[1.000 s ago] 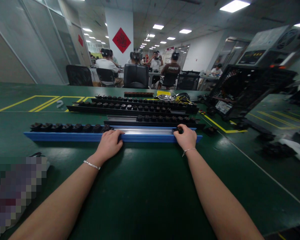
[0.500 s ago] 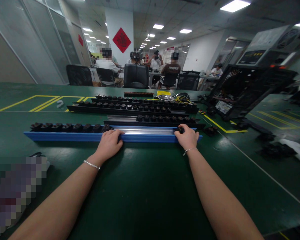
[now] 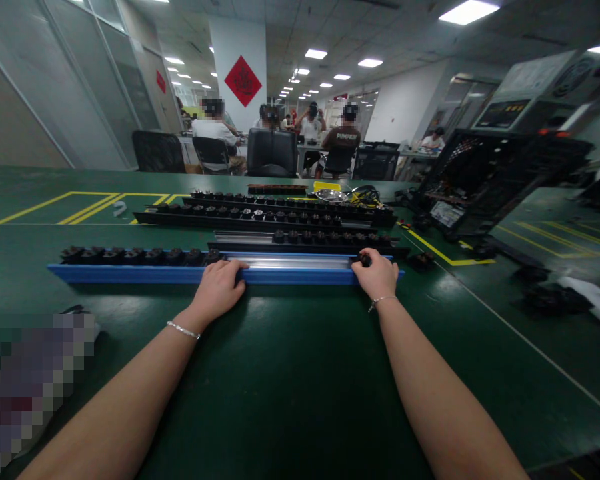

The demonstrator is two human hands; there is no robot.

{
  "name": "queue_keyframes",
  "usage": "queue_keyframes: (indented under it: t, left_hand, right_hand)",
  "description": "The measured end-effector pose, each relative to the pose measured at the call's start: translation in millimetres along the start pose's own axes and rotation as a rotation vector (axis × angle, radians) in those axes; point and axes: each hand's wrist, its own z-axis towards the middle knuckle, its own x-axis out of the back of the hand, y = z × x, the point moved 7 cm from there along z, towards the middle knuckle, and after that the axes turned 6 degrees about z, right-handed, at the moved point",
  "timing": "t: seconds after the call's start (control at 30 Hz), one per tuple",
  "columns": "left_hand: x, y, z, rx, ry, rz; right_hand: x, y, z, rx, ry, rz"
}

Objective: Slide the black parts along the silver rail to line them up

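The blue rail [image 3: 300,275] runs three-to-nine o'clock beneath both hands: the left hand [image 3: 220,285] clasps its wall, black modules [image 3: 135,255] toward ten; the right hand [image 3: 377,277], at three, pinches a black piece [image 3: 365,260].

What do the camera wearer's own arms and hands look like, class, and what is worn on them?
The left hand and right hand are ungloved, and no sleeves show on the forearms. Each wrist wears a silvery bracelet: the left bracelet looks thicker, the right bracelet thinner.
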Motion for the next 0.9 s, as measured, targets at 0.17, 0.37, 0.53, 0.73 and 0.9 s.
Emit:
queue_keyframes:
  t: [0.17, 0.37, 0.53, 0.73, 0.9]
  left_hand:
    - [-0.3, -0.5, 0.1, 0.004, -0.002, -0.013]
    - [-0.1, -0.4, 0.0, 0.001, -0.002, -0.011]
    - [0.4, -0.1, -0.1, 0.005, -0.01, -0.006]
    - [0.4, -0.2, 0.0, 0.004, -0.007, 0.001]
    - [-0.3, -0.5, -0.2, -0.006, 0.01, 0.005]
  right_hand:
    - [3.1, 2.1, -0.6, -0.007, 0.048, -0.001]
    - [3.4, 5.6, -0.5, -0.019, 0.064, 0.014]
    - [3.7, 7.2, -0.1, -0.033, 0.065, 0.004]
    - [4.5, 13.9, 1.9, -0.074, 0.06, -0.001]
    - [5.6, 19.6, 3.7, -0.094, 0.062, 0.001]
